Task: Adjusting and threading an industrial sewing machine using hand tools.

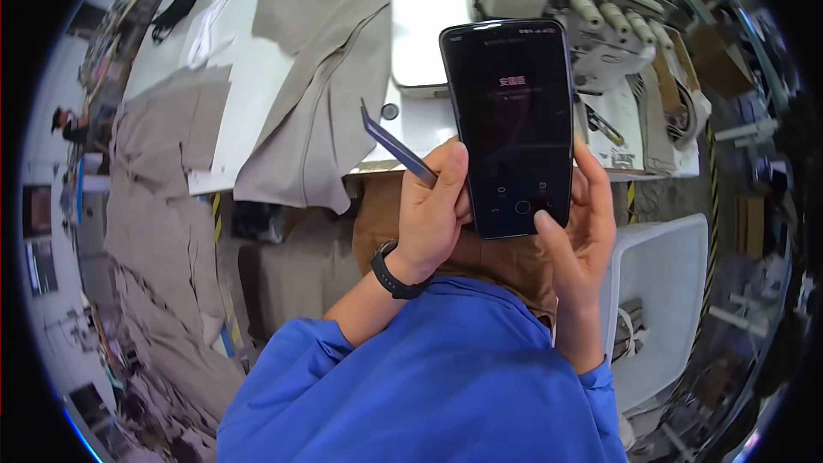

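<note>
Phone (513,133): held up before the counter (247,103), its dark screen facing up.
Left hand (431,214): tweezers (399,149) are pinched under the thumb.
Right hand (590,240): phone is clasped by curled fingers, thumb at its lower right corner.
Grey-brown fabric (300,133): draped over the counter's front edge.

Bright, fairly even light falls on the white surface (253,111), and glare nearly bleaches out the pale panel (431,21). The phone (512,133) is dark-screened (its few lit marks glow faintly). Toward the black rim, straight lines bow and details blur.
</note>
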A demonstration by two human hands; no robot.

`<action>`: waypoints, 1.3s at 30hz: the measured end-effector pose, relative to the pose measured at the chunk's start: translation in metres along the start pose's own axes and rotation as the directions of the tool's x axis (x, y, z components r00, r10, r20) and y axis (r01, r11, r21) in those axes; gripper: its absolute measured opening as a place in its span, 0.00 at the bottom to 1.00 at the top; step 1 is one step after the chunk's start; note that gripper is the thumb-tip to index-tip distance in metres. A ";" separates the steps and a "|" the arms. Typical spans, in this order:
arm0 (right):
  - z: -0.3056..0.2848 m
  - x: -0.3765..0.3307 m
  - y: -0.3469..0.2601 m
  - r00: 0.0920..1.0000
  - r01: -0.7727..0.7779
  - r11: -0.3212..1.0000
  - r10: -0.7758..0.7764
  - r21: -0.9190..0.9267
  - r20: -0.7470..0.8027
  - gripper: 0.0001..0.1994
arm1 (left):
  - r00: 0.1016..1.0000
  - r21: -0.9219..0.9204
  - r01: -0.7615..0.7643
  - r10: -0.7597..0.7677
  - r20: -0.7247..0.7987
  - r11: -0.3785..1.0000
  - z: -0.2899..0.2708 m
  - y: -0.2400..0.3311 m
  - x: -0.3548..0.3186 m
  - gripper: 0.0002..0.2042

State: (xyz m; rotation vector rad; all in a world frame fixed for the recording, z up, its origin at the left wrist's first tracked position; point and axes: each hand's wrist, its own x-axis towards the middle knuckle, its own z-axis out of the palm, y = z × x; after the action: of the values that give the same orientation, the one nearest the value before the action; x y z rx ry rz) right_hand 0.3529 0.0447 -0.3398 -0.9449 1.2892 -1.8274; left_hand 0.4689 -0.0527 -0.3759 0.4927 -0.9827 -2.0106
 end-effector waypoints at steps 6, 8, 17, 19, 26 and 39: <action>0.000 -0.003 0.011 0.999 0.046 0.994 -0.047 -0.096 -0.011 0.33 | 1.000 0.027 0.003 -0.003 -0.011 1.000 0.001 0.002 -0.007 0.17; -0.006 -0.006 0.009 0.999 0.030 0.997 -0.031 -0.073 -0.014 0.31 | 0.999 0.018 0.033 -0.033 -0.031 0.999 0.002 0.001 -0.006 0.17; -0.026 -0.013 0.030 0.993 -0.098 0.969 0.111 0.228 -0.044 0.29 | 0.987 0.023 0.116 -0.118 0.105 0.993 0.001 0.005 -0.005 0.16; -0.028 -0.014 0.040 0.964 -0.254 0.870 0.264 0.424 0.036 0.34 | 0.982 -0.006 0.128 -0.126 0.139 0.992 -0.002 0.007 -0.005 0.16; -0.016 -0.013 0.048 0.855 -0.515 0.571 0.292 0.639 0.428 0.48 | 0.978 0.008 0.191 -0.191 0.086 0.982 -0.005 0.023 -0.003 0.16; 0.013 -0.053 -0.023 0.543 0.838 0.477 -0.779 0.265 -0.314 0.32 | 0.987 0.334 -0.035 0.085 -0.135 0.942 -0.076 0.018 0.010 0.28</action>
State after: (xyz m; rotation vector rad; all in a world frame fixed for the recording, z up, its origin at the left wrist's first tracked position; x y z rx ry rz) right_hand 0.3870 0.0901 -0.3231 -1.3371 0.4450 -2.8072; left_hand 0.5207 -0.1026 -0.4091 0.7721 -1.2338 -1.7323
